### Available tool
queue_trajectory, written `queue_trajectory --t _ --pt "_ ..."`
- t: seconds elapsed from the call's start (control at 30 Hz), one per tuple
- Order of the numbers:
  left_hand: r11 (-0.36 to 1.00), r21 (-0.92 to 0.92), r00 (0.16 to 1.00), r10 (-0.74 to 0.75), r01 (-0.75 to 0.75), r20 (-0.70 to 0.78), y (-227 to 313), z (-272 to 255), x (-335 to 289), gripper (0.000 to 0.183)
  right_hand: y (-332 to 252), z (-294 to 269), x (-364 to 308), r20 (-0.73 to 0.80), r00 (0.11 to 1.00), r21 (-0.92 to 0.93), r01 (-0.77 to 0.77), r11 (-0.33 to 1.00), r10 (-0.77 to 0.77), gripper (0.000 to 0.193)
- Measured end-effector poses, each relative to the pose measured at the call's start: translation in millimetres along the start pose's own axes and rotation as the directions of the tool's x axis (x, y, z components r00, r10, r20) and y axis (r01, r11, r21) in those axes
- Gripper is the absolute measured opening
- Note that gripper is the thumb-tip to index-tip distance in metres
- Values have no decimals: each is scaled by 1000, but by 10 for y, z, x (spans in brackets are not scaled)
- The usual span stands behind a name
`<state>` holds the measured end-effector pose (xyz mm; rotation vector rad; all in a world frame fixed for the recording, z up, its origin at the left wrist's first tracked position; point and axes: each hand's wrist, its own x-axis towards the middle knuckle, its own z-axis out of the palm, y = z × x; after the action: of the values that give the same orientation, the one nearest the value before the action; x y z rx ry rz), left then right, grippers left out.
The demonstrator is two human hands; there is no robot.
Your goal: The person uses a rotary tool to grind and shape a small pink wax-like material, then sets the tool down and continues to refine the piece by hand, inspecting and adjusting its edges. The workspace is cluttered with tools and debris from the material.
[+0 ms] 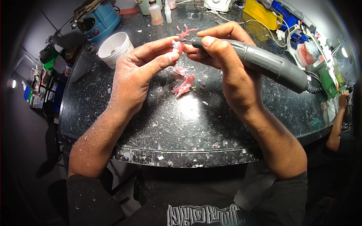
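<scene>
Dusted with pale powder, my left hand (145,67) pinches a small pink and white piece (178,46), perhaps a dental part, between thumb and fingertips. My right hand (230,52) is wrapped round a dark grey rotary handpiece (269,66), its cord trailing off to the right. The tool's thin metal tip (184,40) meets or nearly meets the piece; exact contact is too small to tell. Below the hands lies a jagged pink scrap (184,87) on the black worktop (166,124). Beyond them is a branching pink scrap (186,31).
White shavings speckle the worktop. A white tub (115,47) and a blue machine (98,24) stand at the far left, bottles (155,14) at the back. Yellow bin (263,15), cables and a pink and blue model (307,53) are at the right. Another person's arm (337,120) shows at the right edge.
</scene>
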<state>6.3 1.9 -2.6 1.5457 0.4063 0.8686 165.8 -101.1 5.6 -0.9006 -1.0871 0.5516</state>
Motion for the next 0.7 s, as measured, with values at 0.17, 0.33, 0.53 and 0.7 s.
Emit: queue_trajectory --t 0.17,0.33,0.53,0.7 --pt "1000 -17 1000 -15 14 -12 -15 -5 0 37 18 10 -4 -7 1000 14 1 1000 -1 10" --pt "1000 -17 1000 -8 8 -3 -6 -4 -2 38 -2 -8 -8 55 998 -79 5 997 -1 20" --pt "1000 19 1000 8 -9 13 13 -9 -8 34 -6 -9 -11 55 998 -81 15 997 -11 20" --pt "999 30 1000 18 -19 22 4 -9 -8 34 -3 -38 -4 73 997 -154 20 988 -8 21"
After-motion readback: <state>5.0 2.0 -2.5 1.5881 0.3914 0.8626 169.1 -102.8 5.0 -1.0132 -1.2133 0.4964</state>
